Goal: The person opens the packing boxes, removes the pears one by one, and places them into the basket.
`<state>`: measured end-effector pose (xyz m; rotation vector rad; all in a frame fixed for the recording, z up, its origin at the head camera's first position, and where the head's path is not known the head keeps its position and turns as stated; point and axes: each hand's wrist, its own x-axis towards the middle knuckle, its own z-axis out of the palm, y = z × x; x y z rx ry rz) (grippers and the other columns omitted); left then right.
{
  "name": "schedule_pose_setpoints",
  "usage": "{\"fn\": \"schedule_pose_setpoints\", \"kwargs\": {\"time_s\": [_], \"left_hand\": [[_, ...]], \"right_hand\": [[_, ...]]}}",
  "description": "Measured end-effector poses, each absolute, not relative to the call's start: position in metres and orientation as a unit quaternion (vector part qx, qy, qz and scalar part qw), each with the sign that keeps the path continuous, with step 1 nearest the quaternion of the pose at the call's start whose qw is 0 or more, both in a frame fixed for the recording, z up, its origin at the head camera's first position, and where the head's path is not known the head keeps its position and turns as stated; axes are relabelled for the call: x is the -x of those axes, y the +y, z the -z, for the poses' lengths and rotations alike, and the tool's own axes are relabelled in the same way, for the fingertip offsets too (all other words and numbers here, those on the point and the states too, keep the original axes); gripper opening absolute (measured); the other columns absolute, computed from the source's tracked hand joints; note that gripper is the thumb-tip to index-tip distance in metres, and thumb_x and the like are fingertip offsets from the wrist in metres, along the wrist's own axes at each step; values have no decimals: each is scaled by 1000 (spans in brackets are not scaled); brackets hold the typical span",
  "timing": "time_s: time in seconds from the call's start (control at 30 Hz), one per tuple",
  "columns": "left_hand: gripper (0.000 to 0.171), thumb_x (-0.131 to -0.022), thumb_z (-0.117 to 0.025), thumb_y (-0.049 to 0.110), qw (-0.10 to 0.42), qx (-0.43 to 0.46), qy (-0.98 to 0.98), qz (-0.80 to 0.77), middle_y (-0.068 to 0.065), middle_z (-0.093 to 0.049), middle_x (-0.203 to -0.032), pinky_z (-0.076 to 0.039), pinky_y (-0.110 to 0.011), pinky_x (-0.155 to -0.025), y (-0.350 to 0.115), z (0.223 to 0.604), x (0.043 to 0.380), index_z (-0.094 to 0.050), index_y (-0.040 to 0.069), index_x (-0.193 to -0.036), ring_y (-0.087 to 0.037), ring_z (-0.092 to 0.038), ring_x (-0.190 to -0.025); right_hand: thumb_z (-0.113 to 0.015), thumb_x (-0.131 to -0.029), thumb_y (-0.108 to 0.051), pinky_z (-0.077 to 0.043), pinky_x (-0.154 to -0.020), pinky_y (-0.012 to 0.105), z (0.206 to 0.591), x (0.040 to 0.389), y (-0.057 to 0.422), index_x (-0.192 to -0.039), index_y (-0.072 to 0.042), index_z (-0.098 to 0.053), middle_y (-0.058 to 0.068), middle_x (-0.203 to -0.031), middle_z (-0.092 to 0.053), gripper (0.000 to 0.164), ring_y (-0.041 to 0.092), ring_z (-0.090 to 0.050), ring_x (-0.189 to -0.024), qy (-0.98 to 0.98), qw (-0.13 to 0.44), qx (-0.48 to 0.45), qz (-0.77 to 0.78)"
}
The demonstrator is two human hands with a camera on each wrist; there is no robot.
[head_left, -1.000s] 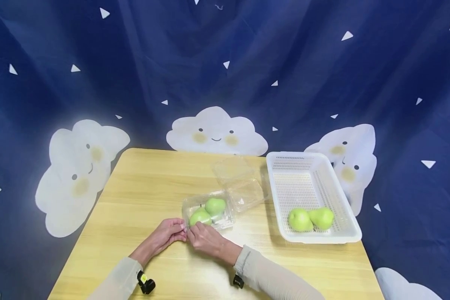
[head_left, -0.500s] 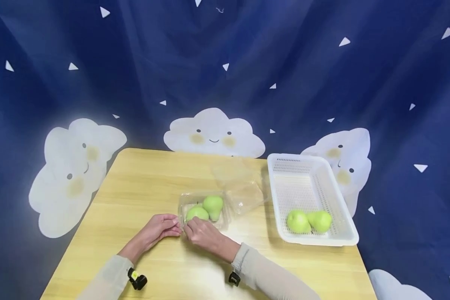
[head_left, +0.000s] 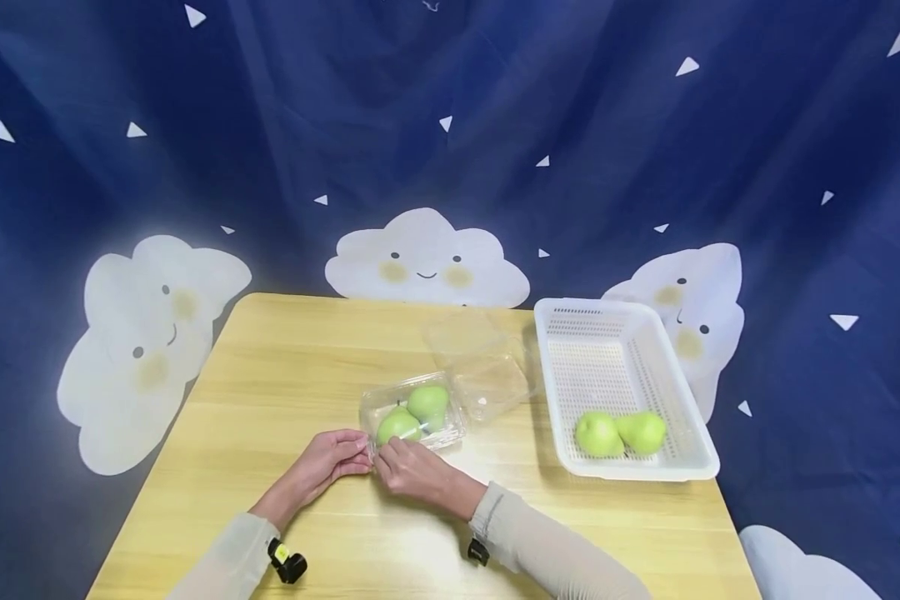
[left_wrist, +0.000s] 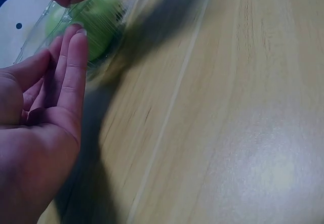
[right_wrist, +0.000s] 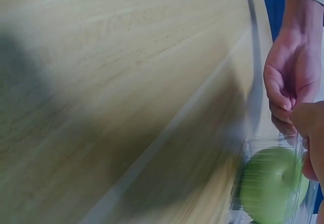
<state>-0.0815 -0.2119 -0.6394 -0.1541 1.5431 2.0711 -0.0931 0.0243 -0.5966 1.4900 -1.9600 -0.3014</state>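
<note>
A clear plastic clamshell box with two green pears inside sits on the wooden table. At its near left corner my left hand pinches the rim between thumb and fingertips. My right hand is right beside it, fingers curled on the near edge of the box. In the left wrist view, the left fingers reach up to the shiny plastic edge in front of a pear. The right wrist view shows the right thumb and fingers bent over the rim, close to the left fingertips.
Beyond the box to the right lies another clear clamshell, spread open. A white perforated basket stands at the right with two yellow-green pears at its near end. Behind the table hangs a blue cloud-print curtain.
The box has tilted and turned slightly back and forth under my hands. Both hands stay at the same near left corner, with small shifts. The pears in the basket have not moved.
</note>
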Motion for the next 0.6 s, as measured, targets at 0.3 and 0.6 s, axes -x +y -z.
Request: {"fn": "schedule_pose_setpoints", "kwargs": {"time_s": [0.3, 0.6], "left_hand": [[33, -103, -61, 11, 264, 56, 614, -742, -6, -74, -94, -67, -31, -83, -208, 641, 88, -58, -14, -124, -14, -76, -82], [23, -103, -58, 7, 262, 39, 614, -743, -5, -73, -91, -67, -31, -82, -204, 636, 91, -60, -12, -117, -15, -75, -79]], "right_hand": [[-49, -101, -4, -50, -63, 11, 596, 95, 27, -99, -16, -73, -11, -86, -68, 26, 2, -55, -72, -732, 329, -584, 121], [-38, -102, 0, -50, -61, 12, 600, 92, 28, -99, -15, -73, -10, -83, -67, 38, 3, -55, -70, -739, 331, -572, 128]]}}
